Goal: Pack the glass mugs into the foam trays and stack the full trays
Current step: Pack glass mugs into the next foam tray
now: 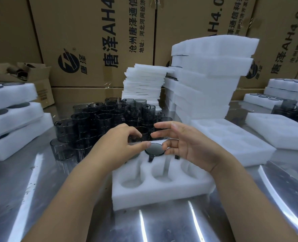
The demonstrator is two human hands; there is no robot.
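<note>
A white foam tray [162, 193] with round pockets lies on the metal table in front of me. One dark glass mug [154, 149] sits upside down in its far middle pocket, and the near pockets hold nothing. My left hand [120, 145] hovers over the tray's far left, fingers curled and apart, thumb by the mug's rim. My right hand [184, 144] hangs over the far right, fingers spread, holding nothing. Behind the tray stands a crowd of smoky grey glass mugs [99, 123], several deep.
A tall stack of foam trays [207, 81] rises at the right, with thinner foam sheets [143, 84] behind the mugs. An unfilled tray [232, 137] lies to the right. Filled trays are stacked at the left [10, 119] and far right [284, 91]. Cardboard boxes [92, 41] wall the back.
</note>
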